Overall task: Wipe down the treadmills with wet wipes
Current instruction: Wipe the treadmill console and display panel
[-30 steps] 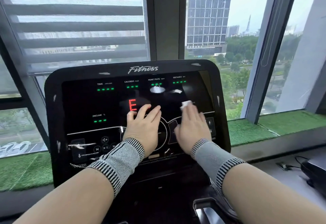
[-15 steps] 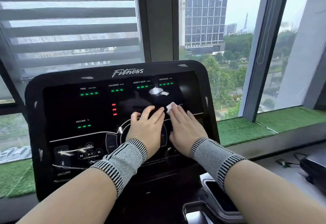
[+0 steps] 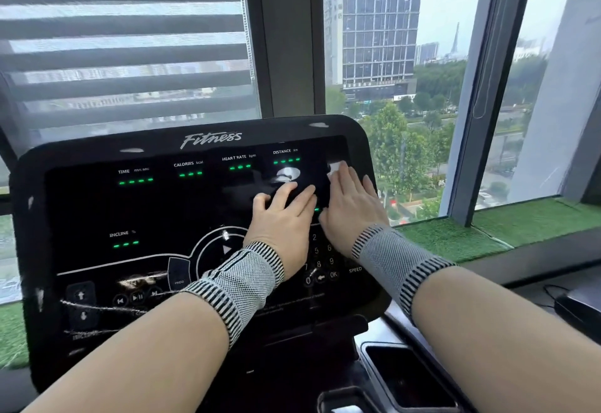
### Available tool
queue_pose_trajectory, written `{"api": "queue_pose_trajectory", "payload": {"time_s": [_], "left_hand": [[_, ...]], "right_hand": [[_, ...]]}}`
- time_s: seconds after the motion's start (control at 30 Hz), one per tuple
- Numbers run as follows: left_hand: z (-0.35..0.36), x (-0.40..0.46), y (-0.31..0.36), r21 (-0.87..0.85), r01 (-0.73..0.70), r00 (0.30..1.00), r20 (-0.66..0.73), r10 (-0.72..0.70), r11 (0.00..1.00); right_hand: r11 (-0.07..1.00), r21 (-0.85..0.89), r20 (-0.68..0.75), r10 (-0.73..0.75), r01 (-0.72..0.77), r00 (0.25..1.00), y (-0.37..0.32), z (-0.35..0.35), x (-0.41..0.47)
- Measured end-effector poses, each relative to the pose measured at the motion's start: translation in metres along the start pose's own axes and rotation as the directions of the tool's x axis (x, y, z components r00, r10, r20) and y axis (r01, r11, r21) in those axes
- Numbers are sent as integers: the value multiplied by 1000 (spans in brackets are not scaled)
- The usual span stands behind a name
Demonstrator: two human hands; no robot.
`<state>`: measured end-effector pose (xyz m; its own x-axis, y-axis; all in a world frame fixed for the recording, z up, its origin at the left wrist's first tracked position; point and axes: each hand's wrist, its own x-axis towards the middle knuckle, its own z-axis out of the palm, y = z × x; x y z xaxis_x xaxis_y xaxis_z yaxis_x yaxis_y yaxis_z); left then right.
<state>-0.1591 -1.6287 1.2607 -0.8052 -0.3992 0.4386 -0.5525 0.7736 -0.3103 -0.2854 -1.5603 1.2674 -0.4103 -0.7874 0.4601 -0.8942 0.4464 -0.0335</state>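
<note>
The right hand (image 3: 353, 207) presses the soft, limp wet wipe (image 3: 335, 167) flat-fingered against the treadmill's smooth, rigid screen (image 3: 182, 204), its grip open like the left hand (image 3: 281, 214), so the wipe probably slides best under flat fingers.

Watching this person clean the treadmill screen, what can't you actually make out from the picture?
- Most of the wet wipe: under the right hand, head view; only a white corner shows.
- Keypad digits: partly covered by both wrists.
- Readout near the left hand: hidden beneath it.
- Treadmill belt: cut off below the console.
- Small print at the console's lower edge: too blurred.
</note>
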Motion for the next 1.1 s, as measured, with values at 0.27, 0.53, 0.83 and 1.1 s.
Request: {"api": "queue_pose_trajectory", "payload": {"time_s": [0.27, 0.53, 0.83, 1.1], "left_hand": [[0, 7, 2, 28, 16, 1000, 21, -17, 999], [0, 9, 1, 12, 11, 999, -49, -11, 1000], [-8, 7, -16, 42, 125, 980, -161, -116, 991], [-15, -5, -43, 82, 279, 959, -76, -273, 957]], "right_hand": [[1000, 3, -23, -13, 13, 1000, 3, 8, -3], [998, 13, 22, -56, 56, 998, 15, 15, -22], [998, -20, -94, 60, -62, 994, 7, -24, 35], [957, 80, -94, -271, 278, 958, -28, -29, 41]]}}
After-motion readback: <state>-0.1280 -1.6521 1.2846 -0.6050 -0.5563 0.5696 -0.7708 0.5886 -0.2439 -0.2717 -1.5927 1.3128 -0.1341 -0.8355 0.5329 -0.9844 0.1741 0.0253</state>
